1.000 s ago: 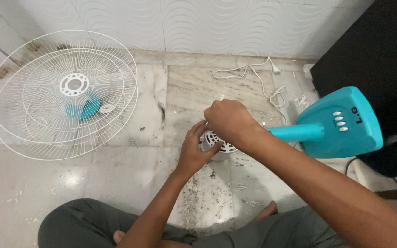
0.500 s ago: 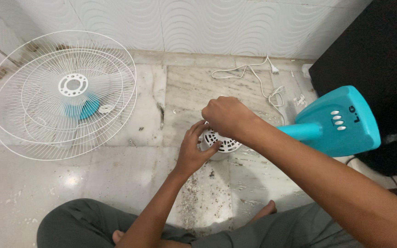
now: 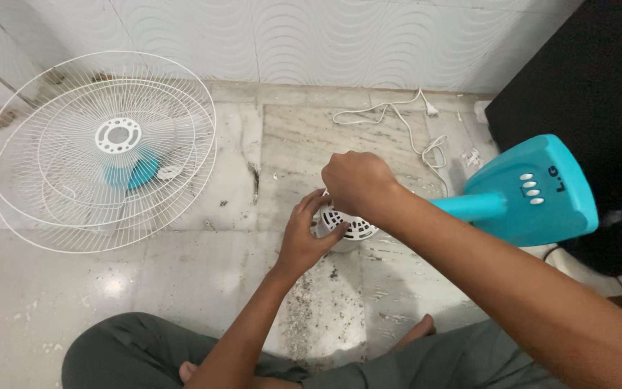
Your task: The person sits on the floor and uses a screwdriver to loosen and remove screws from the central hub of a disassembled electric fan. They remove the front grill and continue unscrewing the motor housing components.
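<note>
A white vented fan motor housing [image 3: 345,229] lies on the marble floor, joined to a teal neck [image 3: 469,206] and a teal fan base with white buttons [image 3: 534,191]. My left hand [image 3: 305,238] grips the housing's left side from below. My right hand [image 3: 358,184] is closed over the housing's top, and what its fingers pinch is hidden. Both hands touch the housing.
Two white wire fan grilles [image 3: 102,148] lean by the wall at left, with a teal blade hub [image 3: 129,173] behind them. A white power cord [image 3: 404,119] lies near the wall. A black cabinet [image 3: 592,94] stands at right. Dust litters the floor by my crossed legs [image 3: 138,353].
Both hands stay on the motor housing with only slight shifts; the view has drifted a little. Nothing was let go.
</note>
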